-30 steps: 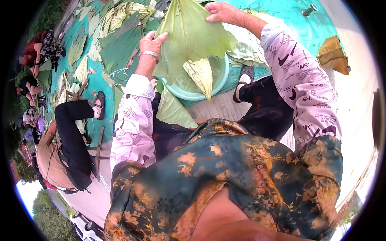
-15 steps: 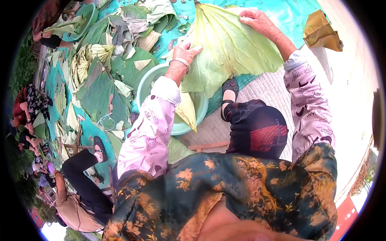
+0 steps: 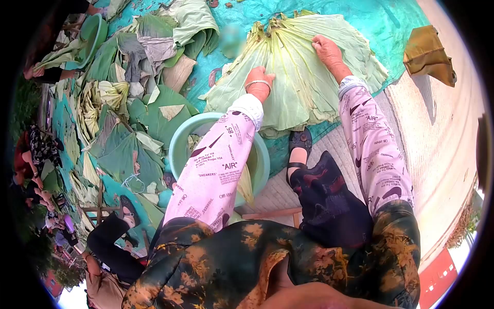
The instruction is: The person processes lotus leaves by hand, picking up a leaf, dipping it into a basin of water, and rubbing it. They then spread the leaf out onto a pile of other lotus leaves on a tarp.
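Observation:
A fan-shaped pale green lotus leaf (image 3: 296, 72) lies spread on top of a stack of similar leaves, its ribs running toward the gathered stem end at the back. My left hand (image 3: 260, 82), wearing a bracelet, is closed on the leaf's left part. My right hand (image 3: 328, 50) pinches it farther right, fingers bent down against the surface. Both fingertips are partly hidden. Below my left forearm stands a light green plastic basin (image 3: 177, 139), with yellowish leaf pieces inside, partly covered by my sleeve.
Large heaps of green and dried leaves (image 3: 128, 134) cover the turquoise tarp (image 3: 234, 15) to the left. A folded brown item (image 3: 429, 54) stands on the pavement at right. Another basin (image 3: 93, 38) is at upper left. Other people sit along the left side; one dark-trousered leg (image 3: 110, 237) reaches in.
The leaf, held up before, has come down flat onto the stack. My left hand moved right and lower, and my right hand also came down slightly.

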Motion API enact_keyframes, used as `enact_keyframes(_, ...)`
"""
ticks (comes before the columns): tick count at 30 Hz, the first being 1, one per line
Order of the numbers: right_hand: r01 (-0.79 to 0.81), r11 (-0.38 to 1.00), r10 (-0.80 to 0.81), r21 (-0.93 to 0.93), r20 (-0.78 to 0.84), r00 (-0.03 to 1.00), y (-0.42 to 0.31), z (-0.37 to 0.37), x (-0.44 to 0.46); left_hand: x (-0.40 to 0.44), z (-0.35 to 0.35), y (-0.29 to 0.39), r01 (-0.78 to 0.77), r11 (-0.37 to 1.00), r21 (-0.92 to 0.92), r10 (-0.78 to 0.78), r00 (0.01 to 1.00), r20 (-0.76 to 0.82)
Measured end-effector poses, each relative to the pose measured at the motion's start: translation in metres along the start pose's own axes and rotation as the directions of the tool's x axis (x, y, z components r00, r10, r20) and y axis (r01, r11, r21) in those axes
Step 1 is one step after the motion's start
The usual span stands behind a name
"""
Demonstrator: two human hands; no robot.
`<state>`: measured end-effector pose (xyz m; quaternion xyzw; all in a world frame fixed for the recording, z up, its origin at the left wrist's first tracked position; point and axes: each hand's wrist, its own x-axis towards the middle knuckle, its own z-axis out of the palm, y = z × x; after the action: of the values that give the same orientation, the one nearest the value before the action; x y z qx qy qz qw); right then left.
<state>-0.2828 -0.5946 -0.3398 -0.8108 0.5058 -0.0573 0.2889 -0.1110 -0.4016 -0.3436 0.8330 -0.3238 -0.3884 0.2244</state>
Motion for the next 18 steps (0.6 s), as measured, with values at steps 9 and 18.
enact_keyframes(9,0.04,0.951,-0.104,-0.308,-0.195,0.975,-0.008,0.009,-0.006,-0.031,-0.008,0.014,-0.17,0.863,0.476,0.245,0.964,-0.099)
enact_keyframes(18,0.357,0.897,-0.393,-0.26,-0.102,0.914,-0.027,0.033,-0.082,-0.038,0.036,-0.023,-0.367,0.598,0.713,0.419,0.901,0.112)
